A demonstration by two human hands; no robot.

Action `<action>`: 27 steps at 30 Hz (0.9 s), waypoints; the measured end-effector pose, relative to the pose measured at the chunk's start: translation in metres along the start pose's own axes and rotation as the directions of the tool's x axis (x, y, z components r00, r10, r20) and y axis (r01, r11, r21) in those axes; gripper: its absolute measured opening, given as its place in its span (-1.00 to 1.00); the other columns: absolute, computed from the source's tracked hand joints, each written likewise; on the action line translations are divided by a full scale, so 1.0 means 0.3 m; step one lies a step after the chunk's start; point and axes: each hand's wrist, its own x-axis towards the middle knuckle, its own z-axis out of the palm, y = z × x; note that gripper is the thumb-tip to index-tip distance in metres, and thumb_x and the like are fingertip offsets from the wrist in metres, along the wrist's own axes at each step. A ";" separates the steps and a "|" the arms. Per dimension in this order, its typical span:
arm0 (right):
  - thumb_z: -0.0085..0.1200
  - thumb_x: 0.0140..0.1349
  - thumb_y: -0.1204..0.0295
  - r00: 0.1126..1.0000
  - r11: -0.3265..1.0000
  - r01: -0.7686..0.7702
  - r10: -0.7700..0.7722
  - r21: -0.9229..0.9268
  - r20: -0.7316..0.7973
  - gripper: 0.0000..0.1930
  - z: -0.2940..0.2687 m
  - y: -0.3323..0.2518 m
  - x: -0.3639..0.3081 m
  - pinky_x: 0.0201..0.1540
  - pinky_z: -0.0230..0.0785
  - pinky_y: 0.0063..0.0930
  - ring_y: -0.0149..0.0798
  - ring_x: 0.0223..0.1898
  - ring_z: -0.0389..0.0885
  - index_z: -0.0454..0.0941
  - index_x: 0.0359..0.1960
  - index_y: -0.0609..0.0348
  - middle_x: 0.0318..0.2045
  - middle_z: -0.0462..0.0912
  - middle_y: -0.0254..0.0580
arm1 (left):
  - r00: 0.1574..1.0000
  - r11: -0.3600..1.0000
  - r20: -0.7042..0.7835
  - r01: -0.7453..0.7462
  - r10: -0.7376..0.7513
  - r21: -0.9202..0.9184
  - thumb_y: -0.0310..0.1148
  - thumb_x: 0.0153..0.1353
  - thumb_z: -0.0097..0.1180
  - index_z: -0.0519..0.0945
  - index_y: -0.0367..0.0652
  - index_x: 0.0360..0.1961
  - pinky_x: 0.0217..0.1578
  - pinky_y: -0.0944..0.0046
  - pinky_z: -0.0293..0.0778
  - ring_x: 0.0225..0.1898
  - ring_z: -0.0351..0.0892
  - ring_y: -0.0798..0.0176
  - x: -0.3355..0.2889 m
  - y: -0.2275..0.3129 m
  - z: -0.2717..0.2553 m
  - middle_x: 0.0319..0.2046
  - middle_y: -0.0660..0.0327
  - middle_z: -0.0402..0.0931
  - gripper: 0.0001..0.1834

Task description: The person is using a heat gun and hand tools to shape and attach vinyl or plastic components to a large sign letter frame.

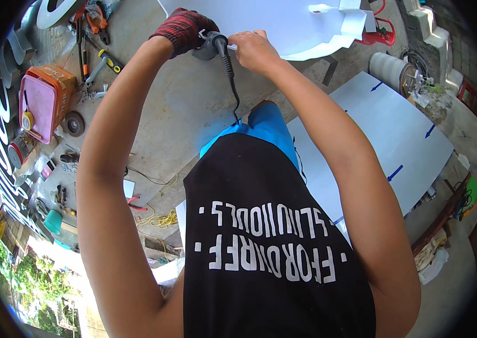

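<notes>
My left hand, in a red and black knit glove, is closed around a grey corded power tool. Its black cord hangs down toward my blue shorts; the tool's working end is hidden, so its exact kind does not show. Bare, my right hand sits just right of the tool, fingers pinched at the near edge of a large white sheet with a raised, folded rim. The sheet spreads away from me at the top of the view and has a small cut-out at its right.
An orange bucket with a pink tray stands at left, near a yellow-handled tool and orange pliers. A pale panel with blue arrows lies at right, below a wire-wound spool. Yellow cord trails lower left.
</notes>
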 end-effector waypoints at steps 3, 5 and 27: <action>0.03 0.30 0.53 1.000 1.000 -0.017 0.017 0.018 0.019 -0.70 -0.006 -0.003 0.000 0.29 0.20 0.00 -0.14 0.09 0.66 0.68 0.01 0.00 -0.14 0.77 -0.19 | 1.000 1.000 0.024 0.010 -0.010 -0.004 -0.47 0.03 0.41 0.76 0.11 0.03 0.15 0.09 0.50 -0.01 0.66 -0.03 0.000 0.006 -0.008 -0.08 0.15 0.74 -0.53; 0.02 0.30 0.53 0.999 0.999 -0.027 0.026 0.035 0.027 -0.70 -0.009 -0.012 0.004 0.29 0.20 0.00 -0.15 0.10 0.66 0.68 0.01 0.02 -0.12 0.77 -0.20 | 1.000 1.000 0.004 -0.014 0.014 -0.010 -0.44 0.06 0.41 0.76 0.07 0.02 0.13 0.08 0.53 -0.01 0.66 -0.05 -0.007 -0.011 -0.006 -0.10 0.13 0.74 -0.57; 0.18 0.19 0.51 0.999 0.967 -0.006 0.017 0.256 -0.040 -0.44 -0.034 -0.016 0.029 0.35 0.23 -0.12 -0.12 0.31 0.51 0.56 0.29 -0.03 0.20 0.66 -0.17 | 0.998 0.997 0.059 -0.015 0.011 0.074 -0.36 0.04 0.39 0.76 0.20 0.04 0.25 0.10 0.38 0.00 0.69 0.10 0.002 0.008 -0.034 -0.08 0.27 0.76 -0.53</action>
